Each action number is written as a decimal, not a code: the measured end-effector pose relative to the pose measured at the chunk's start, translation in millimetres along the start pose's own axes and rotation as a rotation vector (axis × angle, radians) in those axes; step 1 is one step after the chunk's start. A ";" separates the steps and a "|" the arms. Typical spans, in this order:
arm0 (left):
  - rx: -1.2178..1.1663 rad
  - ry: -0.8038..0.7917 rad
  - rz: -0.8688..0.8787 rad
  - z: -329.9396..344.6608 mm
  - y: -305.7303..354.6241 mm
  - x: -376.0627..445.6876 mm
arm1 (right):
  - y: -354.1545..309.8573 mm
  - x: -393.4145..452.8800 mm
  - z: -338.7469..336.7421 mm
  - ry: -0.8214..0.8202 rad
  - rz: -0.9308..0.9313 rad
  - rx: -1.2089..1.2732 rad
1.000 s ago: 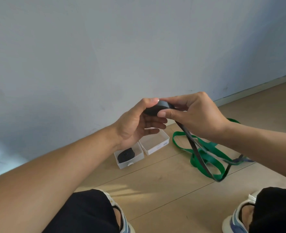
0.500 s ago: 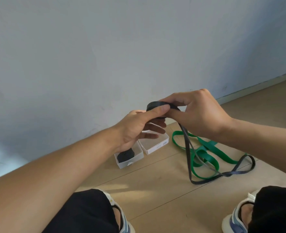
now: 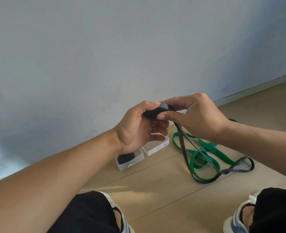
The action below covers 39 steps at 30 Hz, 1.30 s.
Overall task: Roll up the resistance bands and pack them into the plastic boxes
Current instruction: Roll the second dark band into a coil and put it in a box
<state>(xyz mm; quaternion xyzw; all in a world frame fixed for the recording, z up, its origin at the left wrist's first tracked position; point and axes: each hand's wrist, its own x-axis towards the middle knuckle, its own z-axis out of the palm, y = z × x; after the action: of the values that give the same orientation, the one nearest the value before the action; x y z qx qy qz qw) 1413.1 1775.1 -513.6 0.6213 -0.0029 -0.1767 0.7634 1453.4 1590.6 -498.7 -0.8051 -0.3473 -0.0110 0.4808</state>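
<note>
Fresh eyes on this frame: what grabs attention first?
Both hands at centre: the left hand and right hand pinch a half-rolled black resistance band, its loose tail dropping to the wooden floor. There it crosses an unrolled green resistance band. By the wall sit two plastic boxes: the left box holds a black roll, the right box looks empty.

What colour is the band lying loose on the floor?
Green, clearest in the head view.

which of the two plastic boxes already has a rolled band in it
The left plastic box, nearer the person's left forearm: a dark rolled band sits inside. The right plastic box beside it shows none.
</note>
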 end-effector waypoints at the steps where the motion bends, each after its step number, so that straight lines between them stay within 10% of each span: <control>1: -0.007 -0.025 -0.021 -1.6 0.1 -0.5 | -0.2 -0.6 0.5 0.020 0.001 -0.015; 11: 0.416 0.325 -0.023 1.4 -4.3 2.3 | -0.7 -3.2 -0.9 0.075 -0.028 -0.249; 23: -0.006 -0.029 -0.029 0.4 3.0 -2.5 | -2.5 -1.0 2.6 0.072 -0.024 -0.122; 31: 0.400 0.271 -0.053 6.0 -1.2 -0.5 | 4.6 -1.3 5.3 0.038 -0.006 -0.323; 39: -0.001 0.080 0.076 7.5 1.5 -0.4 | -8.8 -3.3 8.5 0.060 -0.041 0.005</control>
<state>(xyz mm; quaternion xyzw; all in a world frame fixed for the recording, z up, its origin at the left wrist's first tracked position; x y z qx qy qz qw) 1411.4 1768.3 -510.4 0.6268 0.0039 -0.1226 0.7695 1443.2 1598.0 -497.7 -0.7958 -0.3494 -0.0440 0.4926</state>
